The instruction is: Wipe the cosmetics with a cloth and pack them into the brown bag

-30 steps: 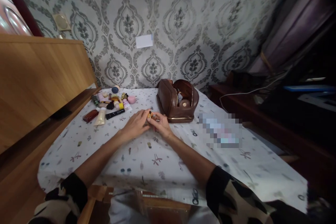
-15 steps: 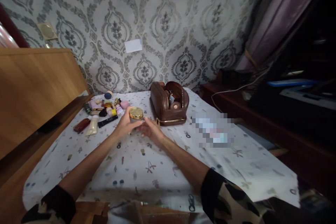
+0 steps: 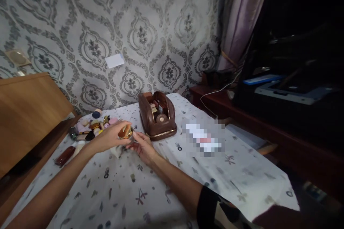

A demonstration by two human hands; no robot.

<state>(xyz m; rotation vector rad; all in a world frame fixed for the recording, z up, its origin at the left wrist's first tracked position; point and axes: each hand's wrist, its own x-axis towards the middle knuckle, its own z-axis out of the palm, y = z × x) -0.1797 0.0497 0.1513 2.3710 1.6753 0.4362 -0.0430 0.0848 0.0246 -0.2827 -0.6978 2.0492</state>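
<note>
Gold-topped jar (image 3: 125, 134) | left hand (image 3: 108, 139): fingers gripping it | right hand (image 3: 146, 149): fingers parted beside it, contact unclear

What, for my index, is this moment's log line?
left hand: holds gold-lidded jar | right hand: beside jar, contact unclear | brown zippered bag: open

Single head-worn view, looking forward and down over the hands (image 3: 146, 152), tabletop (image 3: 158, 189) close below, patterned wall (image 3: 115, 18) beyond

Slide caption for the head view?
Left hand holding a gold item, right hand close by; open bag and cosmetics on a printed cloth.
</note>
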